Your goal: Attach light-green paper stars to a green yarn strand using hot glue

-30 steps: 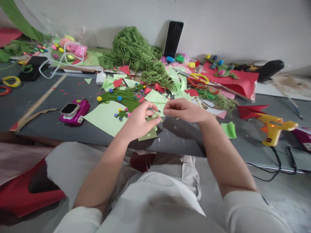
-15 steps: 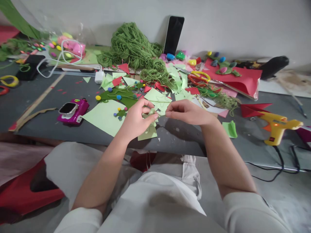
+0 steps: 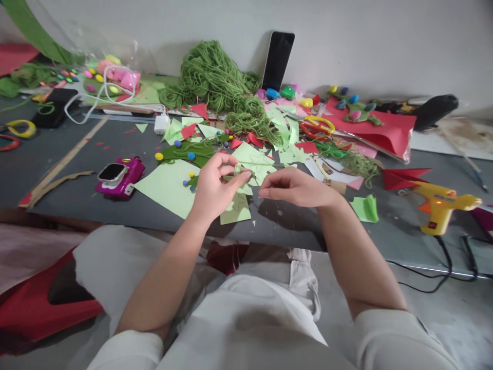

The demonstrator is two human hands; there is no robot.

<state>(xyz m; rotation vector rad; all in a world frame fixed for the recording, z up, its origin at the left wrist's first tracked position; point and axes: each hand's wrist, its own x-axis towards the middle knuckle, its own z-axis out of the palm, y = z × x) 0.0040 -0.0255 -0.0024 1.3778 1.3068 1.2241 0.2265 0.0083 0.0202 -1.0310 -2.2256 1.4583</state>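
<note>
My left hand (image 3: 215,186) pinches a small pale green paper piece (image 3: 239,169) between thumb and fingers, above the table's front part. To its right, my right hand (image 3: 295,186) is closed with thumb and forefinger together; what it holds, if anything, is too small to make out. A thin green strand (image 3: 265,164) runs just behind the hands, and I cannot tell whether either hand holds it. Beneath the left hand lies a green paper (image 3: 235,211) with a drawn outline. Another pale green sheet with an outline (image 3: 252,154) lies beyond the hands.
A large green yarn heap (image 3: 213,77) and a leaning phone (image 3: 278,60) stand at the back. Yellow-handled scissors (image 3: 319,123) lie among paper scraps. A yellow glue gun (image 3: 439,205) with a cord is at right, a purple device (image 3: 125,180) at left. Pompoms dot a dark green piece (image 3: 181,152).
The right hand has dropped slightly and tilted, a little further toward me. The left hand keeps its pinch, and the paper piece has turned in its fingers. The whole view has shifted slightly.
</note>
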